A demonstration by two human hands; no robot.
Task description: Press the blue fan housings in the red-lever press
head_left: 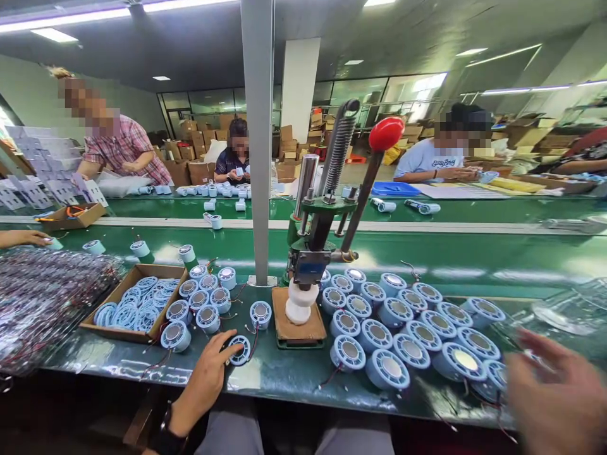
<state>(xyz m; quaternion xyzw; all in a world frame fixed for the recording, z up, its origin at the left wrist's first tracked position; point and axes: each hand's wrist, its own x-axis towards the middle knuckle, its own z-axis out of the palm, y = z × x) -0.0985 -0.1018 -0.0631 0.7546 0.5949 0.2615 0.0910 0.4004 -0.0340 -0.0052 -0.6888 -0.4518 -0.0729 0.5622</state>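
Note:
My left hand (208,373), with a dark band on its wrist, has its thumb and fingers around a light blue round part (238,350) with a wire, near the bench's front edge. Another such part (260,314) stands just beyond it. At the lower right, my right hand (554,392) is blurred beside the many blue parts (396,311); whether it holds anything cannot be made out. Between the hands stands a green hand press (317,253) with a red-knobbed lever (386,134) and a white round die (298,313) over its brown base.
A cardboard box (86,323) of blue rings stands left, beside a heap of wired parts (52,303). A grey post (258,145) rises behind the press. Clear plastic (569,309) lies right. Another person's hand (28,238) reaches in left; people sit across the belt.

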